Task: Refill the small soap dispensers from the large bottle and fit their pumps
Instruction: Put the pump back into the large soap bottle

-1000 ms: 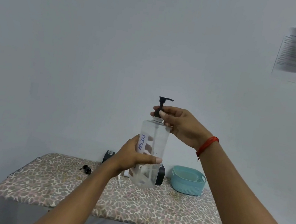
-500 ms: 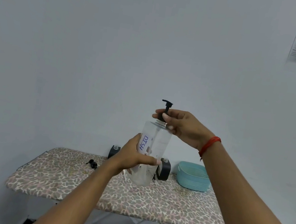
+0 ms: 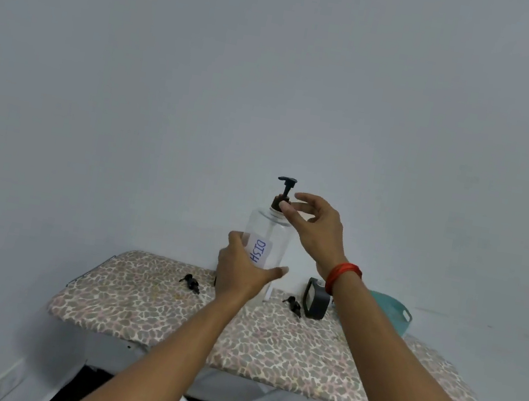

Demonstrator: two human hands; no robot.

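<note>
Bottle [image 3: 271,231] — left hand [image 3: 237,275] grips, right hand [image 3: 317,231] touches.

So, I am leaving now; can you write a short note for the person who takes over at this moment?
Left grip holds the clear DISH bottle by its body, above the ironing board.
Right grip has its thumb on the pump collar; firm or not, I cannot tell.
Two loose pumps lie on the board; one dark dispenser stands there, no pump on it.
Done: cannot be judged, fill levels do not show. Left: fill the dispensers, fit their pumps.
</note>
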